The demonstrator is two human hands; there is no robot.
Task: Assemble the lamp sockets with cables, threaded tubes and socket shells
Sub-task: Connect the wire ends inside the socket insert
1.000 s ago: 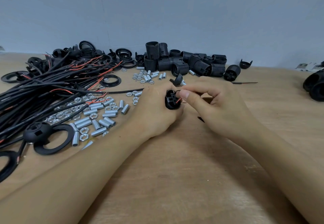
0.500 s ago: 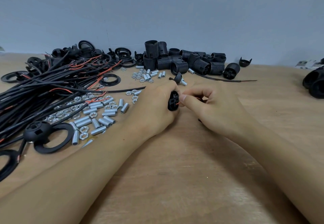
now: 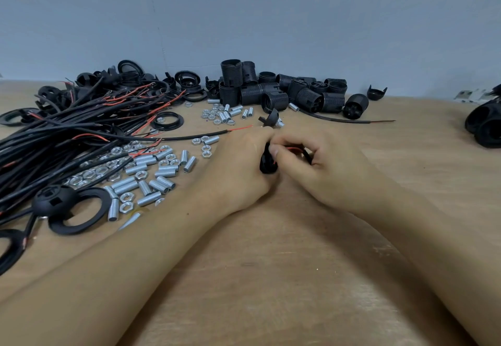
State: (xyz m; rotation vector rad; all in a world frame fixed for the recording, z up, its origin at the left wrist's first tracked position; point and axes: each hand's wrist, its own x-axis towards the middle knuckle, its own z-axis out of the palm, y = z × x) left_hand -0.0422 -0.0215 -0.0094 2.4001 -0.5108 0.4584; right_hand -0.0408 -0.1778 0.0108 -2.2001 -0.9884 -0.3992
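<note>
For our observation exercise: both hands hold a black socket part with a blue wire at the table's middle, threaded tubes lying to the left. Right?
Not quite: the wire is red, not blue, as the head view shows. Both the left hand and right hand hold the black socket part; threaded tubes lie left.

Wooden table (image 3: 271, 278): cables (image 3: 67, 139), tubes (image 3: 143, 172), shells (image 3: 284, 90)

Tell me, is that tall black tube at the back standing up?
Standing up. The tall black socket shell shows its round open top, stacked on another shell.
</note>
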